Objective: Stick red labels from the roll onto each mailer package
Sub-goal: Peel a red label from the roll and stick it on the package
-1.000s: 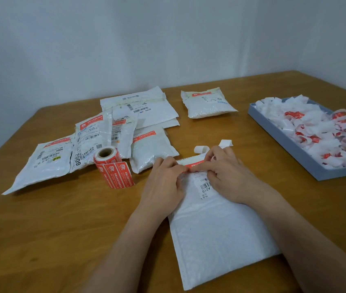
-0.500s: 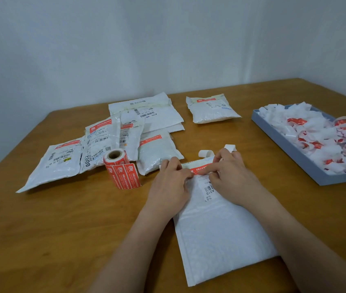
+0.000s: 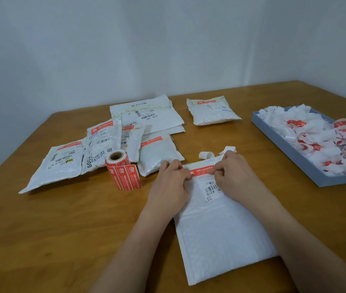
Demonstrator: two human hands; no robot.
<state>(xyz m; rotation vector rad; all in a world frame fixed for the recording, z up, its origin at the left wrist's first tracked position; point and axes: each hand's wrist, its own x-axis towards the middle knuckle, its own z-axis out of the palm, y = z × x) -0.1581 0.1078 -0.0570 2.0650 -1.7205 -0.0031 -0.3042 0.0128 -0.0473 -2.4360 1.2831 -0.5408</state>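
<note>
Item: white mailer package [image 3: 220, 233], flat at the tabletop [image 3: 62, 229] near edge. Red label [image 3: 201, 171] lies across its far end. Left hand [image 3: 169, 185] and right hand [image 3: 237, 178] have fingers curled, pressing the label's ends.
Risks: uneven pressure may wrinkle or skew the label; the package could slide.
Label roll [image 3: 119, 166] stands left of the package.

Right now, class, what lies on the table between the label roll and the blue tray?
In the head view, between the label roll and blue tray: one labelled mailer and two curled backing scraps.
</note>
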